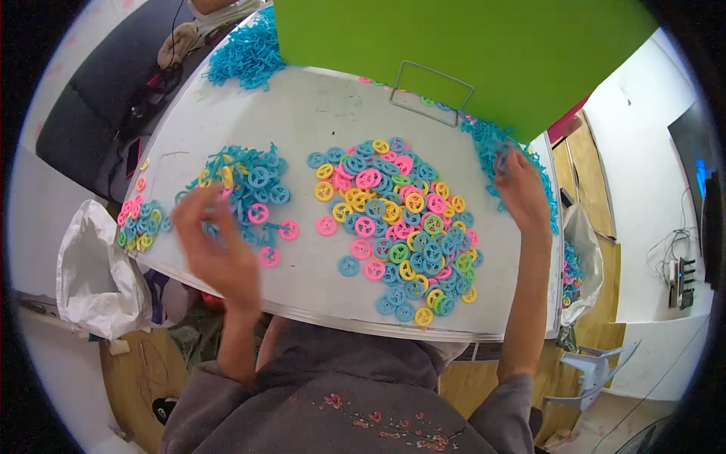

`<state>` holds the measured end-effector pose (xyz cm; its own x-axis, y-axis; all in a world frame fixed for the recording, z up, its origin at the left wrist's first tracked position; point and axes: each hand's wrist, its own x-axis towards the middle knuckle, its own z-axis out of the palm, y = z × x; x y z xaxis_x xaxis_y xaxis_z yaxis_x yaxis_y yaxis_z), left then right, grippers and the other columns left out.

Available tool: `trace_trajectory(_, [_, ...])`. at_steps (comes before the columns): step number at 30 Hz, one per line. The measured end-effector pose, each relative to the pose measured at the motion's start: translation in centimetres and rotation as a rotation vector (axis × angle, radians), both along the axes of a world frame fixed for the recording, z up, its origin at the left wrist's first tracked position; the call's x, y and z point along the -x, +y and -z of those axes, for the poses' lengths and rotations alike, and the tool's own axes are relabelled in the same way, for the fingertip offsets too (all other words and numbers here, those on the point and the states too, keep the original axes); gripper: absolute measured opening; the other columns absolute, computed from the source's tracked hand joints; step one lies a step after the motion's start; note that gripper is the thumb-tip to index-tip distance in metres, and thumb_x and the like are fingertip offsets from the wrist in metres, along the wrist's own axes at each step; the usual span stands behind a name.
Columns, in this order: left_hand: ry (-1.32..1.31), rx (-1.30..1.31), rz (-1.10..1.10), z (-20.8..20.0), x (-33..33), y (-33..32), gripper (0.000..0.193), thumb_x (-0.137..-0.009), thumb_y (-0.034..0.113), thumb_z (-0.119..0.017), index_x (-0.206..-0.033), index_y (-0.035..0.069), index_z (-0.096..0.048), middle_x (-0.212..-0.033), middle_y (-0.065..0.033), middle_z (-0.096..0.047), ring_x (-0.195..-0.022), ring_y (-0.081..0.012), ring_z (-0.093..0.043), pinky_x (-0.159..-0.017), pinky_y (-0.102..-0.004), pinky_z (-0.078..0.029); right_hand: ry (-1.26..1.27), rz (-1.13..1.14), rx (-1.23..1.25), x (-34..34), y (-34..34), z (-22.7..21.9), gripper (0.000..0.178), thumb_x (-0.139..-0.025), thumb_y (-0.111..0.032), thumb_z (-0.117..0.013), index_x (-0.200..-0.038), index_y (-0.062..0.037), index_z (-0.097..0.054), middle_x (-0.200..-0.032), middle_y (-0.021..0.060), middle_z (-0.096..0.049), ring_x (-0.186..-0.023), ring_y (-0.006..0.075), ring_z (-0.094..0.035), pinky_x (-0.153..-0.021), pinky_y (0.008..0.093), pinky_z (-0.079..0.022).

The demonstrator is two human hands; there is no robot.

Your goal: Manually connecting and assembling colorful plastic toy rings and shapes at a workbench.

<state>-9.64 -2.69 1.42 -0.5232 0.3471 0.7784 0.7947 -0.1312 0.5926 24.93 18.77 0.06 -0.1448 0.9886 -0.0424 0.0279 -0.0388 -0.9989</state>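
A wide heap of small plastic spoked wheels (pixel 408 219) in blue, pink, yellow and green covers the middle of the white table (pixel 302 113). To its left lies a pile of blue stick pieces joined with wheels (pixel 253 181). My left hand (pixel 215 253) is over the near left side of that pile, blurred, so its grip does not show. At the right edge, my right hand (pixel 523 193) has its fingers drawn together at a strip of loose blue plastic sticks (pixel 484 140). Whatever is between those fingertips is too blurred to name.
A green board (pixel 454 53) stands along the far edge, with a bent wire frame (pixel 431 91) before it. More blue sticks (pixel 249 53) lie far left. Several wheels (pixel 140 223) sit at the left edge. White sacks hang at the left (pixel 102 272) and right (pixel 590 265).
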Motion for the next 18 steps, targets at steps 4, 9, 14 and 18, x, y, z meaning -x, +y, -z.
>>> trace_trajectory(4, [-0.392,0.209,0.708,-0.8,-7.4,1.5,0.039,-0.082,-0.001,-0.061,-0.12,0.006,-0.055,-0.113,-0.0101,-0.057,-0.097,-0.0181,-0.057,-0.072,-0.0285,-0.05,0.766,-0.461,0.317,2.6,-6.8,-0.4,0.028,-0.086,-0.021,-0.066,-0.111,-0.0114,-0.057,-0.118,0.007,-0.053,-0.095,0.0179,-0.05,-0.078,0.0292,-0.043])
trace_trajectory(9, [-0.778,0.358,1.062,1.6,-10.7,2.2,0.03,-0.085,-0.004,-0.058,-0.114,0.001,-0.059,-0.106,-0.0103,-0.061,-0.088,-0.015,-0.062,-0.067,-0.0248,-0.054,0.79,-0.522,0.432,6.6,-12.9,0.2,0.026,-0.087,-0.019,-0.064,-0.109,-0.008,-0.056,-0.102,0.0055,-0.06,-0.094,0.0161,-0.054,-0.081,0.0294,-0.044])
trace_trajectory(14, [-0.655,0.347,0.857,1.8,-10.9,1.7,0.02,-0.084,-0.005,-0.059,-0.104,-0.003,-0.062,-0.096,-0.0095,-0.063,-0.082,-0.0158,-0.065,-0.07,-0.0258,-0.054,0.627,-0.178,0.242,9.0,-15.3,1.8,0.018,-0.094,-0.016,-0.053,-0.108,-0.0044,-0.056,-0.094,0.005,-0.061,-0.09,0.0136,-0.058,-0.078,0.0281,-0.047])
trace_trajectory(18, [-0.657,0.322,0.847,2.0,-10.6,1.5,0.018,-0.085,-0.007,-0.057,-0.101,-0.005,-0.061,-0.095,-0.0101,-0.063,-0.082,-0.017,-0.065,-0.073,-0.0265,-0.055,0.596,-0.087,0.176,9.6,-15.8,2.4,0.017,-0.096,-0.013,-0.05,-0.109,-0.0042,-0.055,-0.096,0.0053,-0.061,-0.089,0.0132,-0.058,-0.076,0.0273,-0.048])
